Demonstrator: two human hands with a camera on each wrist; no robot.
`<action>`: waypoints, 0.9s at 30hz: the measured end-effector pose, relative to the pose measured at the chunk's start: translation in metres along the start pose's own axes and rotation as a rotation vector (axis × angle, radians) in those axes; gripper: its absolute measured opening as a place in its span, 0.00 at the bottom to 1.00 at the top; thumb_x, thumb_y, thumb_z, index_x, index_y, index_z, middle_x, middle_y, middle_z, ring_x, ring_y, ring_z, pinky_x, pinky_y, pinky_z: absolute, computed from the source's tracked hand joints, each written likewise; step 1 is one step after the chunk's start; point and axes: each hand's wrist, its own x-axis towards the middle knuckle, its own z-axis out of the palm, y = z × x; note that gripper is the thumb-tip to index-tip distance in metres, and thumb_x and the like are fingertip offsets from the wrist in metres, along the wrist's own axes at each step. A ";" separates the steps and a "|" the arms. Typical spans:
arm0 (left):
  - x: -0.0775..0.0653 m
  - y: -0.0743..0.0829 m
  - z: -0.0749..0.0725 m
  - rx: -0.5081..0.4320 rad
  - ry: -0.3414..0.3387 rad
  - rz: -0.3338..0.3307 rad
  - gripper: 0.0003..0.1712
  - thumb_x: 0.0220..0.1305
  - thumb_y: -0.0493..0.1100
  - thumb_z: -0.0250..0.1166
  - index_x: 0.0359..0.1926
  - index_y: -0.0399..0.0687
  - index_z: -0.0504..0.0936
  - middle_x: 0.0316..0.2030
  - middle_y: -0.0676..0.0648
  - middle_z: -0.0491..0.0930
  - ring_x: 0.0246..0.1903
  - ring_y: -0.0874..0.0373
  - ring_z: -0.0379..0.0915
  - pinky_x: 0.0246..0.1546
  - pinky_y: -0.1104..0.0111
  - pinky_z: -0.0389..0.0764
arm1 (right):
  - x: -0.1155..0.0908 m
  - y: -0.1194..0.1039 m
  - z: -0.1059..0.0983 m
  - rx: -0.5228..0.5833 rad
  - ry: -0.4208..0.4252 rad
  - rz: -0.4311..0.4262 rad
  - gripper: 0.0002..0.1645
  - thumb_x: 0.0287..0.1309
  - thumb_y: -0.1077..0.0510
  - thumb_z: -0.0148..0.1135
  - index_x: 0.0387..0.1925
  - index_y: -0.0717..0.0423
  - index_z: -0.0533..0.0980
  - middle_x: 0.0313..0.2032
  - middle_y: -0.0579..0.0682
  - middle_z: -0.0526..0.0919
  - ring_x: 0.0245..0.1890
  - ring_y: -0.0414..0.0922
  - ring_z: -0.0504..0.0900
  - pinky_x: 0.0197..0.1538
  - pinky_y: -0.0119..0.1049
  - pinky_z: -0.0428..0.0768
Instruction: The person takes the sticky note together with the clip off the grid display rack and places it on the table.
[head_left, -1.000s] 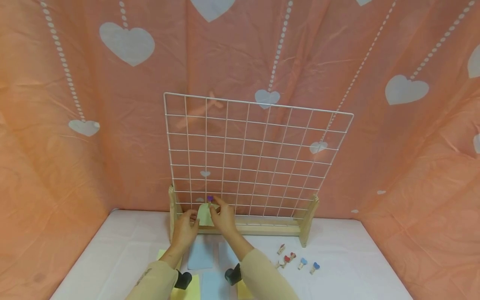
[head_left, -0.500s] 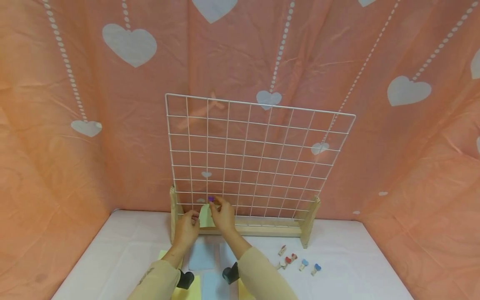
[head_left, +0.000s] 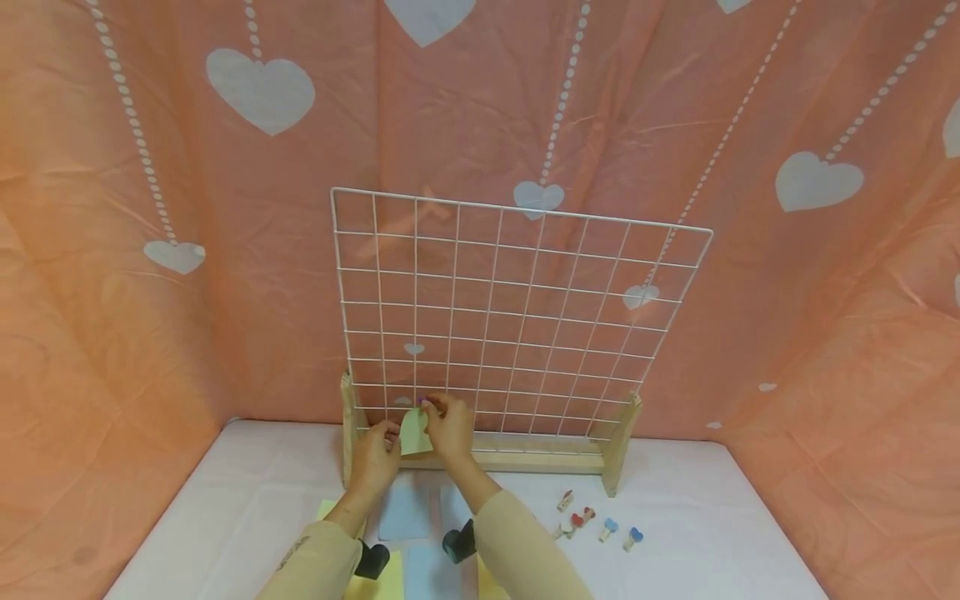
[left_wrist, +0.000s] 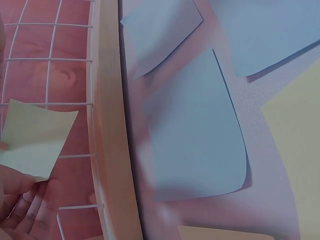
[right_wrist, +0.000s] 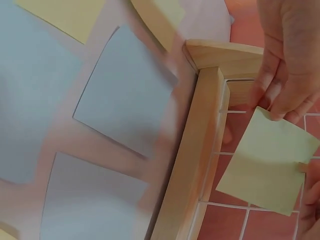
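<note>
A pale yellow-green sticky note (head_left: 414, 433) stands against the lower left of a white wire grid panel (head_left: 512, 342). My left hand (head_left: 375, 457) pinches the note's corner between thumb and fingers, plain in the left wrist view, where the note (left_wrist: 37, 140) curls slightly. My right hand (head_left: 452, 429) is at the note's top edge and pinches a small clothespin with a purple heart (head_left: 423, 402), mostly hidden behind the fingers. In the right wrist view, a bit of the wooden clip (right_wrist: 303, 167) shows at the edge of the note (right_wrist: 262, 160).
Wooden feet and a crossbar (head_left: 540, 461) hold the grid up. Blue sticky notes (head_left: 403, 514) and yellow ones (head_left: 381, 581) lie on the white table before it. Several heart clothespins (head_left: 608, 528) lie at the right. A pink heart-patterned curtain (head_left: 480, 108) hangs behind.
The right hand's fingers have closed in over the purple heart, which now shows less. The note's lower edge has tilted slightly; the left hand keeps its place at the note's corner.
</note>
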 end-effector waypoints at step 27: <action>-0.020 -0.017 -0.021 -0.009 -0.058 -0.023 0.07 0.55 0.25 0.58 0.36 0.28 0.78 0.29 0.38 0.80 0.30 0.47 0.80 0.29 0.64 0.79 | -0.021 0.034 0.004 0.171 0.249 -0.193 0.08 0.57 0.67 0.63 0.35 0.72 0.83 0.24 0.62 0.85 0.11 0.50 0.78 0.17 0.18 0.70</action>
